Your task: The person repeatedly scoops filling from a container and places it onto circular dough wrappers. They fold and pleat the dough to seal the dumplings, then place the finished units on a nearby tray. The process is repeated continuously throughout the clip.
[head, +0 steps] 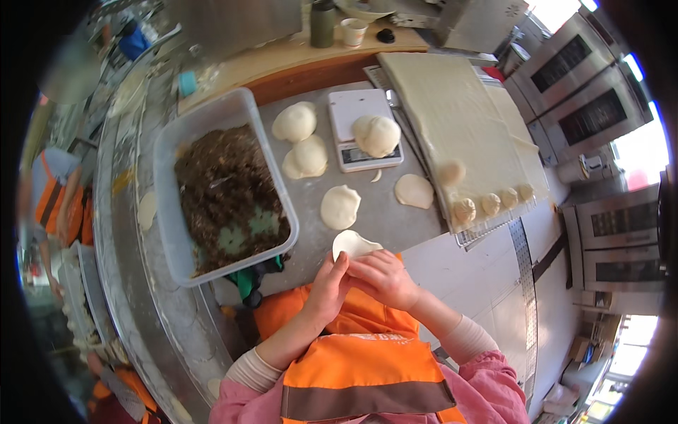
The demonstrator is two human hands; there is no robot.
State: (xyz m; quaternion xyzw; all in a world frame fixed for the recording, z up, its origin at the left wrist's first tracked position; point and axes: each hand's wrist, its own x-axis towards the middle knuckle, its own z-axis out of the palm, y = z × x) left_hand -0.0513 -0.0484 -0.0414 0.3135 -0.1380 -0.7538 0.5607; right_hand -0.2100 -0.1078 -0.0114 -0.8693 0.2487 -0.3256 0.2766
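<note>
A flat round dough wrapper (350,243) is held up by both my hands close to the front edge of the metal table. My left hand (329,289) pinches its near edge with the thumb. My right hand (385,278) curls its fingers over the wrapper's right side. Whether any filling sits in it cannot be seen. Two more flat dough rounds, one just ahead (340,207) and one to the right (414,191), lie on the table. To the left stands a translucent plastic tub (293,229) with dark brown filling (225,180).
A white digital scale (347,100) carries dough (376,135). Dough stacks (295,122) (305,157) lie beside the tub. Several pleated buns (491,203) sit on a cloth-covered rack (455,116) at right. A tumbler (322,24) and cup (354,33) stand behind. Co-workers (58,191) are at left.
</note>
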